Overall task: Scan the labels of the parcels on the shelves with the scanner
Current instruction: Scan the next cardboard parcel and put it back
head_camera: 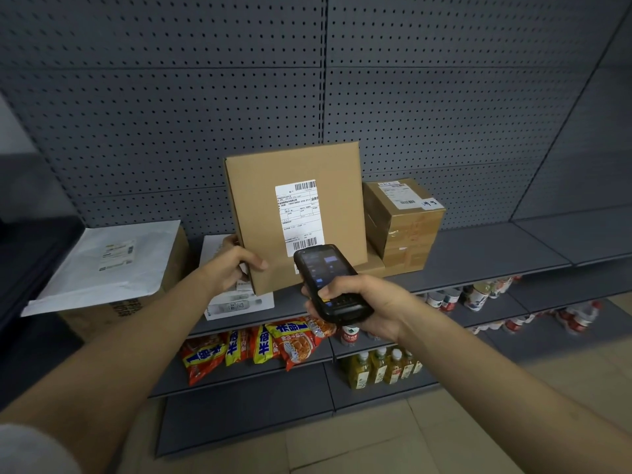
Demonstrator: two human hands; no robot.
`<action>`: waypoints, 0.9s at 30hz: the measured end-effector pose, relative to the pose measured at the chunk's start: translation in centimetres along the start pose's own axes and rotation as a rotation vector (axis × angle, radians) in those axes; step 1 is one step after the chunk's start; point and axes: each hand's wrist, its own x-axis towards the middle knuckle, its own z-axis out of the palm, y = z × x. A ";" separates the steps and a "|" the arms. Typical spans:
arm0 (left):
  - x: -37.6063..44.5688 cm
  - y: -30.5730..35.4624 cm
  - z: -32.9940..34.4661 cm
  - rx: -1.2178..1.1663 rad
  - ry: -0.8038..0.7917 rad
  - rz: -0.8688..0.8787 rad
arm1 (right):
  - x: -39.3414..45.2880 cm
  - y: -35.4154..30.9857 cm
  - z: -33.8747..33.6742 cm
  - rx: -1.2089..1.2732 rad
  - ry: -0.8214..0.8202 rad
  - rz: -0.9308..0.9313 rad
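My left hand (229,268) grips the lower left corner of a flat brown cardboard parcel (260,200), held upright and slightly tilted above the shelf. Its white shipping label (300,217) with barcodes faces me. My right hand (362,302) holds a black handheld scanner (325,278), its lit screen up and its top end just below the label's lower barcode. A taped brown box (405,227) with its own label stands to the right on the shelf. A white mailer bag (113,261) lies on a carton at the left.
The grey shelf (478,251) runs right, backed by grey pegboard (205,97). A white box (239,302) sits under the held parcel. Lower shelves carry red-yellow snack bags (260,347), yellow drink bottles (379,367) and cans (475,295). Tiled floor lies below.
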 end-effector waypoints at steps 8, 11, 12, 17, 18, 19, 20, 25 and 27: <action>-0.4 -0.5 0.2 0.005 -0.036 0.002 | -0.3 0.2 0.6 -0.010 -0.014 -0.028; -0.3 -0.8 0.1 0.004 -0.050 -0.011 | -0.4 0.5 0.9 -0.025 -0.012 -0.030; -0.4 -0.9 0.1 0.000 -0.049 -0.013 | -0.4 0.6 0.9 -0.032 -0.009 -0.025; -0.2 -1.3 -0.7 -0.003 -0.067 -0.022 | -0.3 1.0 1.2 -0.088 0.016 0.017; 0.0 -1.4 -1.0 -0.007 -0.072 -0.021 | -0.3 1.1 1.3 -0.094 0.019 0.021; 0.0 -1.4 -1.1 -0.008 -0.075 -0.021 | -0.5 1.1 1.5 -0.096 0.021 0.021; -0.1 -1.4 -1.2 -0.008 -0.079 -0.023 | -0.4 1.1 1.5 -0.103 0.022 0.018; -0.8 -1.2 -1.1 -0.009 -0.096 -0.023 | 0.0 1.4 1.5 -0.173 0.030 0.013; -1.3 -0.9 -0.7 0.012 -0.134 -0.022 | 0.5 1.2 1.2 -0.215 0.063 0.022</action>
